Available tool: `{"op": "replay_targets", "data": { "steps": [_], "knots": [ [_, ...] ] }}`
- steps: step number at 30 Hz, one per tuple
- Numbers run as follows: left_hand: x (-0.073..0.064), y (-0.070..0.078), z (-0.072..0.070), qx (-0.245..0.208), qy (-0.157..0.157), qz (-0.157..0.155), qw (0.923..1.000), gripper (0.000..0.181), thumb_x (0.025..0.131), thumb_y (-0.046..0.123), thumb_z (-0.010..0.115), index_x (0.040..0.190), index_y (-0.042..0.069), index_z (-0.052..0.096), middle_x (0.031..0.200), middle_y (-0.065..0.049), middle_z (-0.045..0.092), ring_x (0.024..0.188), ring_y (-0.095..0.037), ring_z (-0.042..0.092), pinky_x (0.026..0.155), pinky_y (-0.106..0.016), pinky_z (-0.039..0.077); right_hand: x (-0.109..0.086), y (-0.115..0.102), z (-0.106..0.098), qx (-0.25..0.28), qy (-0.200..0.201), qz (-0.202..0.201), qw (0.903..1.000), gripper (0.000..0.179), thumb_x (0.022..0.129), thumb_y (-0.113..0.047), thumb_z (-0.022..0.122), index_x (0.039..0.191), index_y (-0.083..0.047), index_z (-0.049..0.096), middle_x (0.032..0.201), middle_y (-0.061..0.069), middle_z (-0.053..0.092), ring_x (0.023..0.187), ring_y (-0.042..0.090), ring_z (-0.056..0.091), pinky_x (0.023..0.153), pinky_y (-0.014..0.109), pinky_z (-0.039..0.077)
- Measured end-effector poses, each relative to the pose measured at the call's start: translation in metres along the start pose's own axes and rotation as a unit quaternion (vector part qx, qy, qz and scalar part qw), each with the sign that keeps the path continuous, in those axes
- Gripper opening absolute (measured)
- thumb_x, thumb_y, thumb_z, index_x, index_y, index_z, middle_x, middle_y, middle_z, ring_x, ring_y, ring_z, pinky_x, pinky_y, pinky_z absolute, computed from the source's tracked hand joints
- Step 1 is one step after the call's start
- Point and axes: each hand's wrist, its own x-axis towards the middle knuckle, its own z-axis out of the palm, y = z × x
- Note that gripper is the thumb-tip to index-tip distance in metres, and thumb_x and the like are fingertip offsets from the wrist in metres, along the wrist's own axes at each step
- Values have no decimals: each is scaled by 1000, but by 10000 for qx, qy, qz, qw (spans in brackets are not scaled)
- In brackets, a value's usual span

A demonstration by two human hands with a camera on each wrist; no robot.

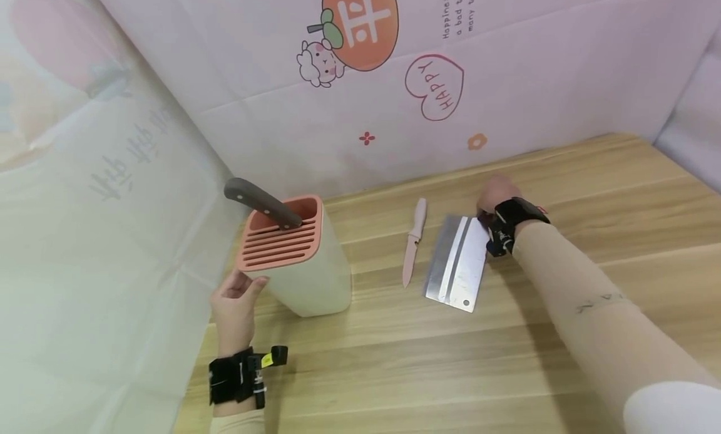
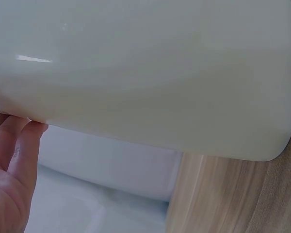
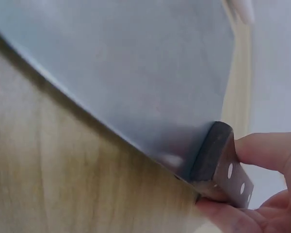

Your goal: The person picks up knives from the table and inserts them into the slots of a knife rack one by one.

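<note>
My right hand (image 1: pixel 498 193) grips the dark riveted handle of a cleaver (image 1: pixel 470 258). In the right wrist view the thumb lies on one side of that handle (image 3: pixel 230 170) and the fingers on the other. Its broad steel blade (image 3: pixel 136 73) is close over the wooden table, and the hole at its corner points toward me. At the left, my left hand (image 1: pixel 236 305) holds the upper near-left corner of a white knife block (image 1: pixel 315 284) with a coral slotted top. The left wrist view shows fingertips (image 2: pixel 31 133) against the block's side, with the thumb hidden.
A knife with a dark handle (image 1: pixel 261 202) stands slanted in the block. Between block and cleaver lies a small pink knife (image 1: pixel 414 240), tip toward me. Printed white cloth (image 1: pixel 270 127) rises behind the wooden table (image 1: pixel 394 371) and along its left side.
</note>
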Motion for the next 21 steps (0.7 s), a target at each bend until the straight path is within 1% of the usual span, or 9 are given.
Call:
{"op": "replay_targets", "data": {
  "steps": [3,8,11,12,14,16,17,20,21],
  "knots": [
    [0,-1,1,3,-6,38,10000,45,87,-3,70,129,8,60,100,-4,72,83,-13,64,78,-19,53,-5,8,-5,412,185,250,9987,24,70,-16,74,70,5,64,71,18,61,69,31,55,56,34,48],
    [0,-3,2,127,33,83,9999,46,87,-3,70,130,9,59,100,-2,72,83,-13,64,77,-18,53,-6,26,-11,1334,410,613,9883,42,79,-28,74,94,9,63,86,23,64,78,33,58,63,34,48],
    [0,-3,1,147,53,86,9998,46,86,-3,71,130,8,59,101,-1,72,84,-13,64,80,-19,53,-5,39,-17,1972,261,697,9775,49,82,-32,75,107,8,62,87,15,67,77,24,60,63,30,50],
    [0,-3,2,130,60,82,9999,46,86,-2,71,129,8,59,102,-1,72,86,-13,65,81,-19,53,-4,43,-19,2249,152,722,9716,51,83,-32,75,113,7,62,85,10,68,75,19,62,64,27,51],
    [-1,-3,2,115,58,74,9999,46,86,-3,71,129,8,59,103,-2,72,88,-14,65,82,-20,53,-5,48,-25,2928,-169,756,9530,58,86,-30,74,127,7,55,82,-1,66,74,11,63,66,24,54],
    [-1,-2,2,47,33,57,10000,45,86,-3,70,129,7,59,106,-3,71,92,-15,66,84,-21,53,-8,51,-33,3582,-531,845,9283,70,89,-30,72,140,6,41,81,-10,62,74,4,63,70,22,56],
    [-1,-2,2,12,13,55,10000,46,86,-4,70,129,6,59,108,-3,71,95,-16,66,86,-22,53,-10,51,-37,3920,-720,894,9128,73,92,-27,70,145,7,32,82,-13,61,75,4,64,73,22,56],
    [-2,-1,1,-72,-6,21,10000,45,87,-4,69,130,5,58,110,-4,71,98,-17,65,88,-23,52,-16,49,-48,4472,-1185,848,8825,77,97,-26,63,150,3,15,83,-15,63,78,3,64,78,20,55],
    [-2,0,1,-101,3,1,9999,45,87,-4,69,130,5,58,109,-5,71,98,-17,66,88,-23,52,-18,48,-51,4567,-1274,809,8767,77,97,-26,62,150,2,13,82,-15,64,78,3,64,78,19,55]
  ]
}}
